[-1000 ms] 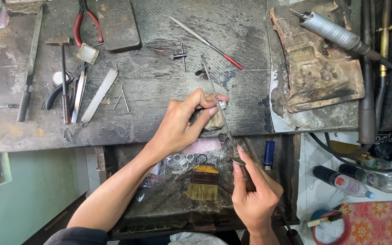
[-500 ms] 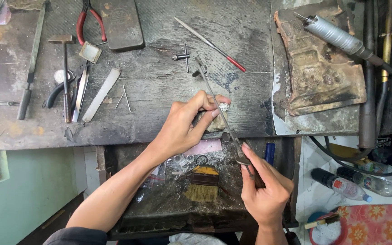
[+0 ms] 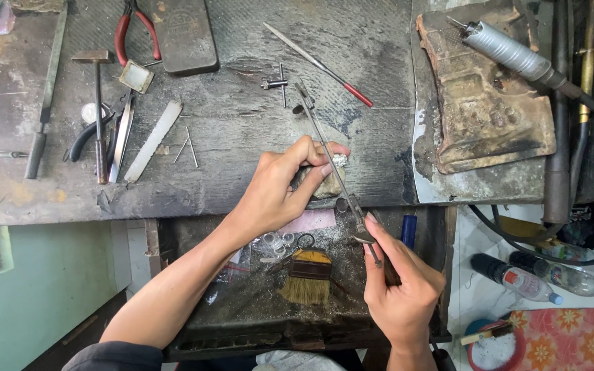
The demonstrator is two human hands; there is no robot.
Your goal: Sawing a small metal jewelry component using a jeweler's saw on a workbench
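Now the right hand (image 3: 400,292) sits lower than a second ago, below the wooden peg (image 3: 326,184) at the edge of the surface (image 3: 242,137), and it is clenched on the handle of a saw frame (image 3: 331,165). The frame slants up from that hand, past the peg, to its far end beside a small drill key (image 3: 274,84); half a second ago the slant was much the same, and the hand was slightly higher. The left hand (image 3: 280,189) has barely shifted: its fingers (image 3: 324,152) are still pinched on a small silvery piece (image 3: 339,160) held against the top of the peg.

Left of the peg, the dark scarred surface carries loose pins, a pale flat file (image 3: 152,141), tweezers (image 3: 121,137), a hammer (image 3: 97,103), red-handled pliers (image 3: 133,31) and a dark slab (image 3: 185,34). A thin file with a red handle (image 3: 319,65) lies above the peg. Right of the peg lies a worn, rust-coloured pad (image 3: 489,110), with a grey rotary handpiece (image 3: 510,53) resting across its upper corner.

Below the peg a tray (image 3: 242,309) holds metal dust, a brush (image 3: 307,275) and small plastic bags (image 3: 273,244). Right of the tray, plastic bottles (image 3: 517,278) lie on a pale floor beside a red flowered cloth (image 3: 572,340). Left of the tray a green wall (image 3: 49,288) shows.
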